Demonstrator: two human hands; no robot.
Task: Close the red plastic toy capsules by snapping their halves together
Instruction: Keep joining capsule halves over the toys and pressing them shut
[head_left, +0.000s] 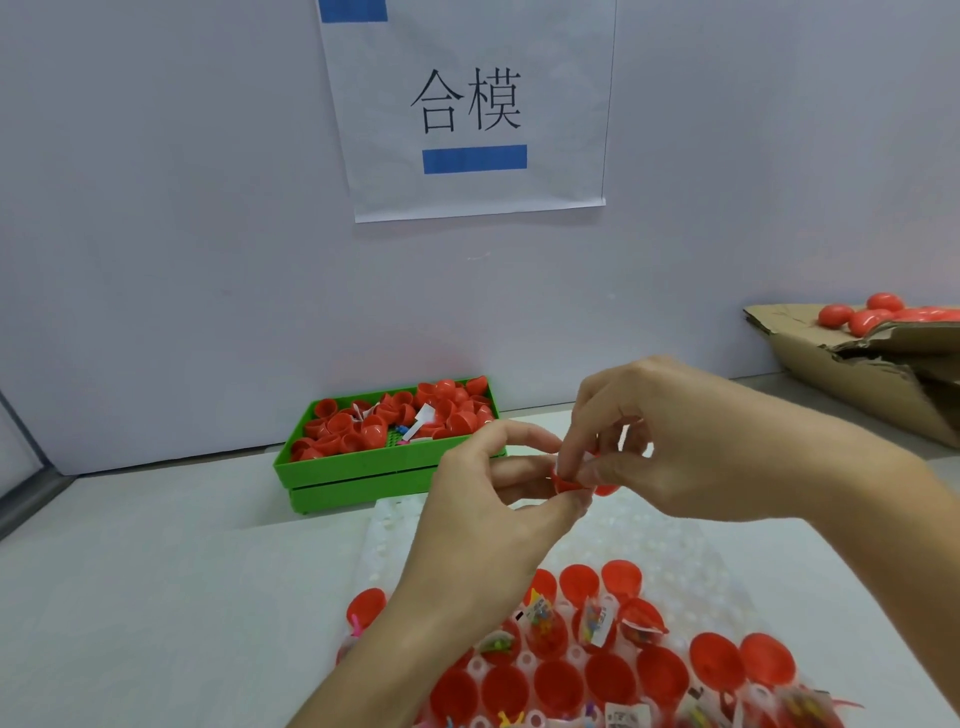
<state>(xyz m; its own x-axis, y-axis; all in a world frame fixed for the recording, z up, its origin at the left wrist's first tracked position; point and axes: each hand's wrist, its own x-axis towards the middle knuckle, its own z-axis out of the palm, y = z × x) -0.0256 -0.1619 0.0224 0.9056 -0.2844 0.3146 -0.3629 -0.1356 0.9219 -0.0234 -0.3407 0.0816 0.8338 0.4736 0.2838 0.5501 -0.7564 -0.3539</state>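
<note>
Nearest the camera, at the front edge of the tabletop (156, 597), a white dimpled tray (691, 561) holds rows of open red capsule halves (558, 686), several with small bagged toys (595, 621) tucked in them. Above the tray both hands meet in the air over the middle of the tabletop. One red capsule (569, 483) sits between them: the left hand (478, 514) pinches its lower half between thumb and curled fingers, while the right hand (691, 447) grips from above, fingertips pressed onto the rim where a scrap of white paper shows. Whether the halves are fully joined cannot be told. Toward the back edge, against the wall, a green bin (363, 467) is heaped with loose red halves. At the back right corner a torn cardboard box (872, 374) contains closed red capsules (865, 319). A paper sign (467, 104) hangs on the wall.
</note>
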